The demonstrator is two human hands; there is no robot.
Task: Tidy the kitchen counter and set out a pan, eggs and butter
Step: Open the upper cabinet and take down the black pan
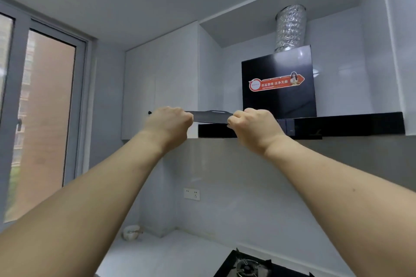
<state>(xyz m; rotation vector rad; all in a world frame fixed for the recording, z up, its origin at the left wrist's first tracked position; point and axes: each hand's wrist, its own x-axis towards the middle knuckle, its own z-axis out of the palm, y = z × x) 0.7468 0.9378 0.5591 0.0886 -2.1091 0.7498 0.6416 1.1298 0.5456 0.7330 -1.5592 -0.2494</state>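
Head view, raised toward the upper wall of a kitchen. Both bare arms reached up and forward. The left hand point(170, 122) and the right hand point(252, 124) were each curled into a fist around opposite ends of a thin, dark, flat board point(211, 116), seen nearly edge-on and held level. A slot-shaped cut-out showed near the far edge of the board. The board lay at the height of the lower lip of the black hood point(279, 87), just in front of its left end and of the bottom corner of the white cabinet point(161, 78); whether it touched either could not be told.

The hood carried an orange sticker point(276, 83) on its glossy front, and a silver foil duct point(290, 29) rose from its top into a recess. A small dark knob point(150, 112) sat at the lower edge of the cabinet door, just left of the left hand. A window point(42, 119) filled the left side. On the tiled wall below, a white socket point(191, 194) was mounted. Lower still, the white counter point(171, 256) held a small white bowl point(131, 233) in the corner, and a black hob point(254, 265) with one burner showed at the bottom edge.
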